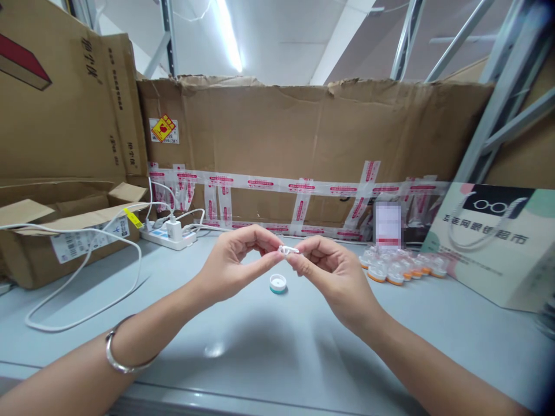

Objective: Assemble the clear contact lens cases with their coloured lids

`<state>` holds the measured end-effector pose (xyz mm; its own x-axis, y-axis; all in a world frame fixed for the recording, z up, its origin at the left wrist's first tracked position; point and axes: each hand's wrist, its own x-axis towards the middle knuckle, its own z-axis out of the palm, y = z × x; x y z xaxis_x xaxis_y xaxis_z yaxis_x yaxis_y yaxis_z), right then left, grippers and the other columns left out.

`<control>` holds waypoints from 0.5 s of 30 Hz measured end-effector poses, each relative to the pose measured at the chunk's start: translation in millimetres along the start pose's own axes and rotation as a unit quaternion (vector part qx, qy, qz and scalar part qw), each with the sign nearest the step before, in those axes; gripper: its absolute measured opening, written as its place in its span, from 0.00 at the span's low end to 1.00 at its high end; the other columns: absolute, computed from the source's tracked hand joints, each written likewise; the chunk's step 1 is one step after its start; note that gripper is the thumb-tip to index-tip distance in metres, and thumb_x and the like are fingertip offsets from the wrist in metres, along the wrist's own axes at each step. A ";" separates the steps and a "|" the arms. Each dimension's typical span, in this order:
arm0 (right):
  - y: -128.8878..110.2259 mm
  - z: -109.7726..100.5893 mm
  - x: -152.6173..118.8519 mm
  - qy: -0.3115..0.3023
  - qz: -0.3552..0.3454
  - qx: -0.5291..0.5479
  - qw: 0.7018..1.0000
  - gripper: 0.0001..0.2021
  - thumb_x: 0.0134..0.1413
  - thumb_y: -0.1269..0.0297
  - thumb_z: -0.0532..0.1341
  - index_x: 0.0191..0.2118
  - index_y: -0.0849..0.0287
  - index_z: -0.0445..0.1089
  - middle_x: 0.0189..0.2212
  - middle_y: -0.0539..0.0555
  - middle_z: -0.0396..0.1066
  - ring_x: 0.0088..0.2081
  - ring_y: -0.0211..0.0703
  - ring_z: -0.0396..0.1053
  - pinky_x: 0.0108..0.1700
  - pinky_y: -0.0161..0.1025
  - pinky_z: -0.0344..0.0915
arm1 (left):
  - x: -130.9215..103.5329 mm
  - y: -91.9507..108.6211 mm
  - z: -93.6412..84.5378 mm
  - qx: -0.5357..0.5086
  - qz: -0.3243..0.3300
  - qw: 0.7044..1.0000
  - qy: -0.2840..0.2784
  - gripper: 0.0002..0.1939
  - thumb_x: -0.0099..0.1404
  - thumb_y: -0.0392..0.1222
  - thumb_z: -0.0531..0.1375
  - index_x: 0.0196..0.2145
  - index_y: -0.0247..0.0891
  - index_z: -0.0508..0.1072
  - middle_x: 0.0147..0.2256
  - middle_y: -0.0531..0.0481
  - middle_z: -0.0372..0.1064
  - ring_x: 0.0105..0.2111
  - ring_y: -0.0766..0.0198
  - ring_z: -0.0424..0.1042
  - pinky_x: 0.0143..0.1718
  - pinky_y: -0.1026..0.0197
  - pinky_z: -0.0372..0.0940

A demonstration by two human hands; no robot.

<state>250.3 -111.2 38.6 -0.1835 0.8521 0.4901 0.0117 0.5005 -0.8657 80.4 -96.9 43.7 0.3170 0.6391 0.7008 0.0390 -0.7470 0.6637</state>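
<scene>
Both hands meet over the middle of the table, pinching one small white plastic piece (289,250) between them. My left hand (236,260) has it at its left end between thumb and fingertips. At the other end, the thumb and forefinger of my right hand (340,277) grip it. The fingertips partly cover the piece, and its exact kind is too small to tell. Just below the hands, a small round cap (278,283), white inside with a teal lower edge, lies on the grey table (251,358).
Several clear containers with orange bases (396,268) cluster at the right, beside a paper bag (489,242). A white power strip (169,234) with a looping cable (82,329) lies left, near an open carton (65,225). A large taped cardboard box (277,133) stands behind.
</scene>
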 end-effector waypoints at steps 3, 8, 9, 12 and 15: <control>6.5 -1.8 1.0 0.044 -0.072 -0.068 0.994 0.05 0.47 0.61 0.63 0.28 0.56 0.68 0.22 0.49 0.66 0.26 0.36 0.63 0.29 0.35 0.61 | 1.3 -3.4 4.8 -0.065 -0.075 0.995 0.021 0.06 0.56 0.38 0.62 0.33 0.35 0.71 0.31 0.50 0.71 0.32 0.67 0.71 0.34 0.65 0.66; 16.6 -5.2 4.1 0.060 -0.238 -0.179 0.953 0.03 0.50 0.70 0.59 0.30 0.54 0.68 0.27 0.50 0.68 0.31 0.39 0.66 0.36 0.38 0.63 | -3.4 -9.1 16.9 -0.145 -0.176 0.973 0.032 0.10 0.55 0.41 0.63 0.34 0.35 0.72 0.34 0.49 0.72 0.35 0.65 0.71 0.36 0.63 0.65; 18.3 -5.7 4.8 0.054 -0.259 -0.195 0.945 0.04 0.51 0.71 0.59 0.30 0.54 0.68 0.27 0.50 0.69 0.31 0.40 0.66 0.36 0.38 0.63 | -5.0 -10.4 19.0 -0.155 -0.183 0.970 0.039 0.09 0.55 0.41 0.63 0.34 0.35 0.72 0.34 0.49 0.72 0.35 0.66 0.70 0.36 0.64 0.64; 22.9 -5.9 5.7 0.041 -0.296 -0.230 0.926 0.06 0.51 0.73 0.58 0.31 0.53 0.68 0.28 0.51 0.69 0.32 0.41 0.67 0.36 0.39 0.63 | -8.4 -13.8 23.3 -0.195 -0.199 0.959 0.058 0.09 0.55 0.42 0.63 0.34 0.36 0.73 0.34 0.49 0.72 0.35 0.67 0.69 0.36 0.65 0.63; 25.5 -3.8 3.9 0.036 -0.312 -0.237 0.919 0.06 0.51 0.73 0.59 0.32 0.53 0.68 0.28 0.51 0.68 0.32 0.40 0.67 0.36 0.39 0.64 | -8.9 -14.9 24.5 -0.240 -0.209 0.946 0.065 0.08 0.55 0.41 0.63 0.34 0.38 0.73 0.35 0.51 0.71 0.35 0.68 0.69 0.36 0.66 0.63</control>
<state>253.6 -94.5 18.8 -0.2354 0.3752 0.8966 0.3558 0.8917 -0.2797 100.2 -96.0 21.1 0.2493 0.9003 0.3567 -0.3087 -0.2752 0.9105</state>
